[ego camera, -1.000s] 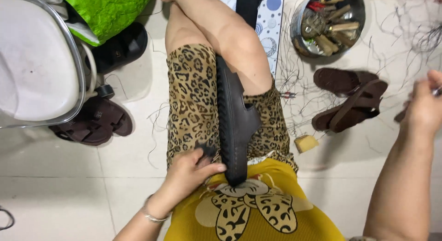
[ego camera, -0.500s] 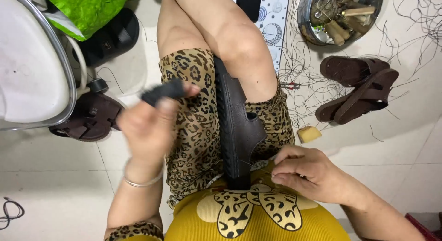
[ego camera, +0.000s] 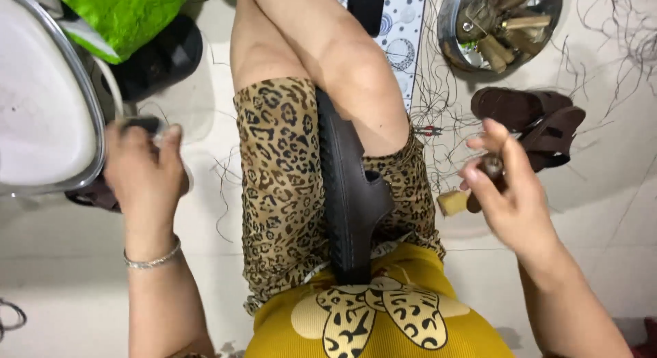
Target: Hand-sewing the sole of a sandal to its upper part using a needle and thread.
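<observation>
One dark sandal (ego camera: 352,207) lies sole-edge up along the person's lap, clamped between the thighs over the leopard-print shorts (ego camera: 280,187), its heel end against the yellow shirt (ego camera: 383,324) at 6 o'clock and its toe end pointing toward 12.

Neither hand touches it. At 9 o'clock the left hand (ego camera: 140,173) is out over the floor just beside the white basin (ego camera: 41,105) — its fingers (ego camera: 168,136) are curled shut round a small dark piece (ego camera: 140,123), only the top of which shows. A thin metal bangle (ego camera: 152,259) sits on that wrist. At 3 o'clock the right hand (ego camera: 510,194) is raised, fingers pinched closed on a small brown-handled tool (ego camera: 491,168); what kind of tool, I cannot tell.

Just below that hand a small yellowish block (ego camera: 452,202) rests on the tiled floor (ego camera: 602,214). Beyond it, toward 2 o'clock, two brown sandals (ego camera: 530,122) lie stacked, with loose dark threads (ego camera: 445,101) scattered about them. At 1 o'clock stands a round metal bowl (ego camera: 448,23) of wooden-handled tools. At 11 o'clock — a green bag (ego camera: 123,16) over a black shoe (ego camera: 161,57).
</observation>
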